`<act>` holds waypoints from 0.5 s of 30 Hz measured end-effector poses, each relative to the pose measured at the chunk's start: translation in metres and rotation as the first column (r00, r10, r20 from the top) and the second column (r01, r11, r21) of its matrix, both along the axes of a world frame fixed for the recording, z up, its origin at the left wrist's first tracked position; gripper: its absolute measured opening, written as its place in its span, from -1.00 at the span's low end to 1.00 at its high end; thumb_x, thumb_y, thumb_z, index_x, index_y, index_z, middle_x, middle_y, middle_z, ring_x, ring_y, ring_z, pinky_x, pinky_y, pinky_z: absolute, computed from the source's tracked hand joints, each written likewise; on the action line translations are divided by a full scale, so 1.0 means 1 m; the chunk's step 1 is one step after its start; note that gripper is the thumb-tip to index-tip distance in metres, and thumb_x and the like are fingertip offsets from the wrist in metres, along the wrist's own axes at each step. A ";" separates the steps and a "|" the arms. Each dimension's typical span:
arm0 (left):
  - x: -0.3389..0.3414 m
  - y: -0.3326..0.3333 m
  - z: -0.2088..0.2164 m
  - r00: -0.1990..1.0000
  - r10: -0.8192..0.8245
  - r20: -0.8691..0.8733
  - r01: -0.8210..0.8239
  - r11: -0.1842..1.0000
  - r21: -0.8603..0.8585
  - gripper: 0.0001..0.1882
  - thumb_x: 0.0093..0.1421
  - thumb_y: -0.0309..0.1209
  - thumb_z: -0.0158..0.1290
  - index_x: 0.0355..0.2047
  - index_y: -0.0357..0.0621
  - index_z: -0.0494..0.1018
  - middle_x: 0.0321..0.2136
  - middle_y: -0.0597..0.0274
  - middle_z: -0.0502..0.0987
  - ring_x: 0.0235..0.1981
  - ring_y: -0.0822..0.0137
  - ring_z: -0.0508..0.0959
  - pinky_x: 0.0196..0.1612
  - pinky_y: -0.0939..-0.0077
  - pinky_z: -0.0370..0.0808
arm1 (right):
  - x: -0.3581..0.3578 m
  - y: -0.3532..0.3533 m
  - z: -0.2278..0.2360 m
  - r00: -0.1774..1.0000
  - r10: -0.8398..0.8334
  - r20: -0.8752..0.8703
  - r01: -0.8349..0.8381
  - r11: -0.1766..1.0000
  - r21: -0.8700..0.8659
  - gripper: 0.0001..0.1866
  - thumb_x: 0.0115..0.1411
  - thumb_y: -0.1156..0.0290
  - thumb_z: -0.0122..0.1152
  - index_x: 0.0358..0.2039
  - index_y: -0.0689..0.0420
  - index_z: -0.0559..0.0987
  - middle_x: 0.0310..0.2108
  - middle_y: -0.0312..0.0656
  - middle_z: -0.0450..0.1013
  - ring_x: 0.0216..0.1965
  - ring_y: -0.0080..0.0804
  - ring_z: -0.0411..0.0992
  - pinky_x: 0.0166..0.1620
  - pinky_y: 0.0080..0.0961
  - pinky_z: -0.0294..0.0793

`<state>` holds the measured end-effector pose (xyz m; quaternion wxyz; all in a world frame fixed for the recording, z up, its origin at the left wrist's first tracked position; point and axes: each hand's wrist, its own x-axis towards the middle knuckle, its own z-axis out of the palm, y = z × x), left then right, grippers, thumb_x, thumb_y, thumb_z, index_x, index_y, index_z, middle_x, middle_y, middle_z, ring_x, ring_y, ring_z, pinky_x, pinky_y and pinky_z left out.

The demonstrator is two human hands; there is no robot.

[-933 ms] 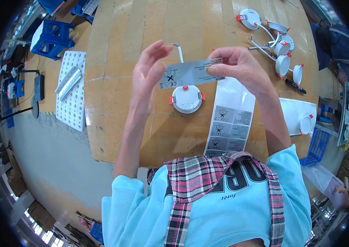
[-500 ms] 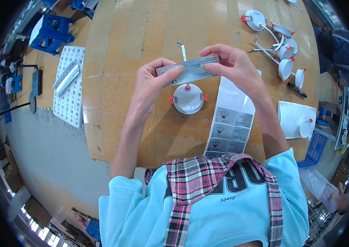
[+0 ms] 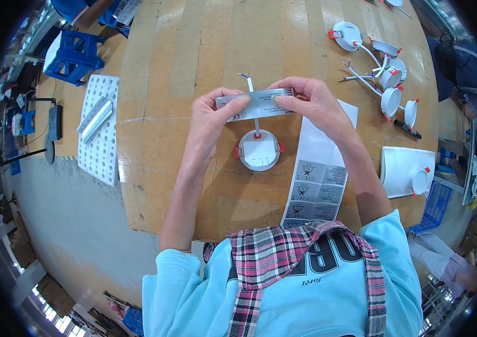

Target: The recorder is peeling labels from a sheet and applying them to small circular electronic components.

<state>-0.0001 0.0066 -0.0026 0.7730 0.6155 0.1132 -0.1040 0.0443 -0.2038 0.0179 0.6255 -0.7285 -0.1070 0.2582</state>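
A silver printed label (image 3: 262, 105) is stretched level between my two hands, across the white cable of a small round downlight. My left hand (image 3: 211, 115) pinches its left end between thumb and fingers. The right end is pinched by my right hand (image 3: 312, 104). Below the label lies the white downlight (image 3: 260, 151), flat on the table, with a red clip on each side. Its cable (image 3: 251, 84) runs up behind the label to bare wire ends. Beside my right forearm a white backing sheet (image 3: 320, 168) carries several more silver labels.
Several white downlights (image 3: 390, 102) with cables lie at the right, near a black marker (image 3: 407, 129). One more downlight (image 3: 419, 182) rests on a white pad (image 3: 398, 163). On the left, a white perforated board (image 3: 98, 160) holds silver rolled material (image 3: 95, 119). A blue stool (image 3: 73, 59) stands beyond.
The label now sits straighter and more level over the cable, its tilt reduced. My hands still pinch both ends. The whole view has shifted slightly, the table appearing lower.
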 end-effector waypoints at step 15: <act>0.002 0.000 -0.005 0.999 0.001 -0.033 -0.002 1.000 -0.023 -0.87 0.11 -0.35 0.20 -0.46 -0.11 0.51 -0.52 0.42 0.53 -0.49 0.65 0.44 -0.42 0.73 0.34 | 0.001 0.001 -0.007 0.999 -0.022 0.027 0.023 1.000 -0.021 -0.73 0.13 0.39 0.21 -0.18 0.25 0.54 -0.38 -0.31 0.47 -0.39 -0.63 0.35 -0.26 -0.64 0.37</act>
